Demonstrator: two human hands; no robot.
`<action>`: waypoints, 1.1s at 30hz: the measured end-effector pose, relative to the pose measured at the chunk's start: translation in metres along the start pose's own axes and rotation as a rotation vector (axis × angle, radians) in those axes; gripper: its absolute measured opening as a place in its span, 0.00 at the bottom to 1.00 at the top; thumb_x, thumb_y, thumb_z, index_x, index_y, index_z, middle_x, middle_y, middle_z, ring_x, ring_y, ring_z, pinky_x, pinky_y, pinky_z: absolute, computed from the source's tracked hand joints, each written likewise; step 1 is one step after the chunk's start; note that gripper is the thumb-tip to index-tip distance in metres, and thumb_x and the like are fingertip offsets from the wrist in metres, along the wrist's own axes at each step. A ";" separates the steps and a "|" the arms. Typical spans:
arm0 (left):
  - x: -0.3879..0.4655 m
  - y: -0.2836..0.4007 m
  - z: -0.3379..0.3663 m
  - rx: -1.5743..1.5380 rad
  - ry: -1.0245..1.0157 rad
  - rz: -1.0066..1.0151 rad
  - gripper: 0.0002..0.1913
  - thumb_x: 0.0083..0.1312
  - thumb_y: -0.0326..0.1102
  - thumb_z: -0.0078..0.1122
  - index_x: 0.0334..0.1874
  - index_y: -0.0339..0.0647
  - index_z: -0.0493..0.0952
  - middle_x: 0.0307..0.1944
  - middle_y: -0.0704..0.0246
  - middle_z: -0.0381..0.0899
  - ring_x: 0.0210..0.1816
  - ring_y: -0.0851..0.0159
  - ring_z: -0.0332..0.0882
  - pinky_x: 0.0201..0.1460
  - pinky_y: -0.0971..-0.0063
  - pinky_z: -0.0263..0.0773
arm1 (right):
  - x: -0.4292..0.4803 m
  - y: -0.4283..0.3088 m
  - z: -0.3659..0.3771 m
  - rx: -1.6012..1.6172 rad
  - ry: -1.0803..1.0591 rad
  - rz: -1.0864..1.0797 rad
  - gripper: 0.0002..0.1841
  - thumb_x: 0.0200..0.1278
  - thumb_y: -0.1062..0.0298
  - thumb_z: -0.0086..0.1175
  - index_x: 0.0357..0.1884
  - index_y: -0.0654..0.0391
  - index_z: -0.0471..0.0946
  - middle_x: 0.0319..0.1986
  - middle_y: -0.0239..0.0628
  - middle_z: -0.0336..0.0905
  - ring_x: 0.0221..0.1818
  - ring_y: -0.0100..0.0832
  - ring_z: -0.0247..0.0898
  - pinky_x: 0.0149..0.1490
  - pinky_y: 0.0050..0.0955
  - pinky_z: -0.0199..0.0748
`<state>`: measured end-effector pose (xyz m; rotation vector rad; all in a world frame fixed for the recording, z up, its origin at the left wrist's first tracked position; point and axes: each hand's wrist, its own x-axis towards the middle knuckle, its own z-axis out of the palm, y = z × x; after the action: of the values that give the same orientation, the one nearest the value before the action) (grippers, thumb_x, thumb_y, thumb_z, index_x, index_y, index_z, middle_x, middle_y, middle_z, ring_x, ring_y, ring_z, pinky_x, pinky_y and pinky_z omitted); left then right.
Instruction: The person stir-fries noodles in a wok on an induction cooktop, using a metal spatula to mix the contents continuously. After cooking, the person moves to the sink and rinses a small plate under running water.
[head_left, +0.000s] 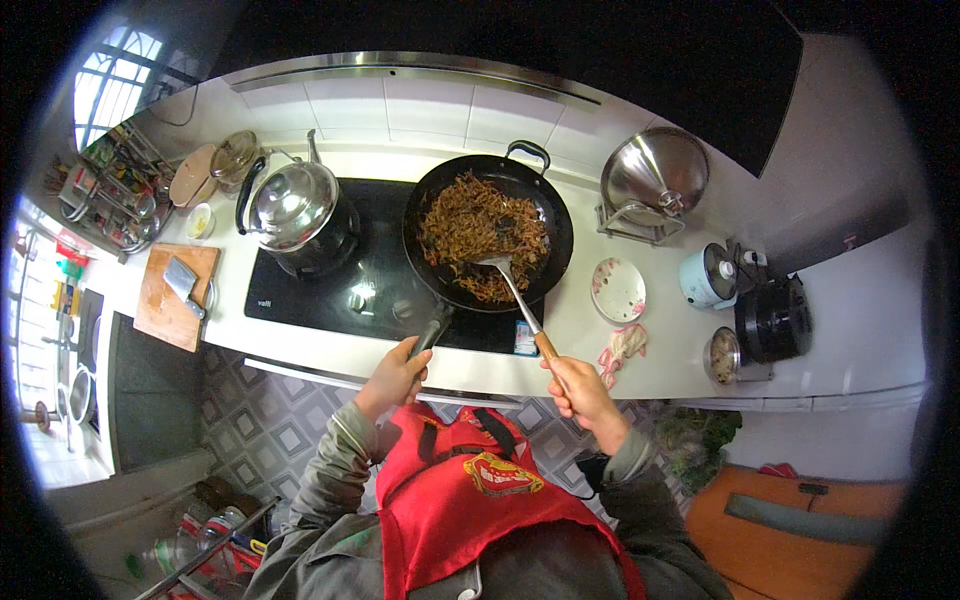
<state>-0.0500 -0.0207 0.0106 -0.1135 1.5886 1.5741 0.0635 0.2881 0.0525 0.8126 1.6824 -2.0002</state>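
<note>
A black wok (556, 247) stands on the right side of the black glass cooktop (315, 300). Brown shredded food (480, 225) with darker and orange bits covers much of its inside. My left hand (394, 377) grips the wok's long black handle (431, 337) at the counter's front edge. In my right hand (583, 391) is the wooden grip of a metal spatula (517, 289). The spatula's blade lies in the food near the wok's lower middle, its edge partly hidden by the food.
A steel kettle (296, 202) occupies the cooktop's left side. Further left, a cleaver (181, 281) lies on a wooden cutting board (161, 319). Right of the wok are a floral plate (619, 289), a crumpled cloth (622, 349), a racked steel lid (652, 169) and a light-blue electric pot (701, 276).
</note>
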 end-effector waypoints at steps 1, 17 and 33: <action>0.000 0.000 0.000 0.008 -0.006 0.010 0.18 0.76 0.41 0.50 0.63 0.43 0.65 0.25 0.75 0.68 0.17 0.76 0.64 0.13 0.80 0.60 | -0.006 -0.006 -0.008 -0.003 -0.031 -0.025 0.18 0.76 0.55 0.45 0.49 0.62 0.72 0.23 0.31 0.73 0.16 0.21 0.67 0.17 0.21 0.63; 0.006 -0.005 -0.009 0.038 -0.022 0.040 0.19 0.75 0.41 0.50 0.64 0.42 0.65 0.24 0.74 0.67 0.15 0.76 0.63 0.13 0.79 0.60 | -0.024 -0.241 0.017 -2.200 0.216 -0.365 0.12 0.57 0.64 0.58 0.43 0.50 0.85 0.31 0.46 0.84 0.37 0.45 0.83 0.42 0.40 0.79; 0.003 0.000 -0.007 0.007 -0.011 0.034 0.20 0.75 0.41 0.51 0.64 0.40 0.66 0.24 0.74 0.67 0.16 0.76 0.64 0.13 0.79 0.61 | 0.028 -0.231 0.011 -2.385 0.471 -0.637 0.07 0.53 0.67 0.56 0.27 0.51 0.87 0.25 0.39 0.83 0.30 0.37 0.83 0.33 0.34 0.78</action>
<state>-0.0553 -0.0253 0.0081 -0.0750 1.5952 1.5924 -0.1069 0.3242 0.2072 -0.3329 2.8663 0.9957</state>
